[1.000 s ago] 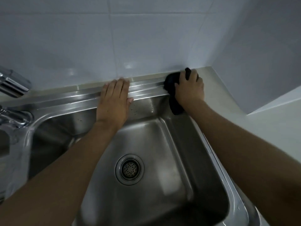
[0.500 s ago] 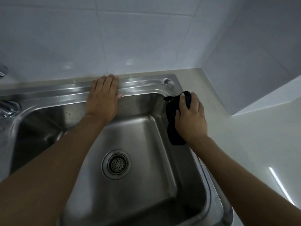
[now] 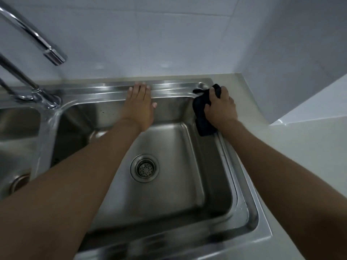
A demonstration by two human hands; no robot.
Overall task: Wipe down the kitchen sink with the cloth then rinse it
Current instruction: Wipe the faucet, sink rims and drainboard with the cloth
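Observation:
A stainless steel sink (image 3: 242, 184) fills the middle of the view, with a round drain strainer (image 3: 144, 168) in its basin floor. My right hand (image 3: 221, 107) is shut on a dark cloth (image 3: 201, 117) and presses it on the sink's right rim near the back right corner. Part of the cloth hangs down inside the basin wall. My left hand (image 3: 139, 106) lies flat, fingers together, on the back rim of the sink and holds nothing.
A chrome tap (image 3: 33, 38) arches over from the upper left, its base (image 3: 45, 100) on the divider beside a second basin (image 3: 16, 147) at the left. White tiled walls stand behind and to the right. A pale countertop (image 3: 300, 147) runs along the right.
My right hand slid the cloth from the back right corner down along the right rim, then back up towards the corner. The view pulled back and shows the tap. My left hand stayed put.

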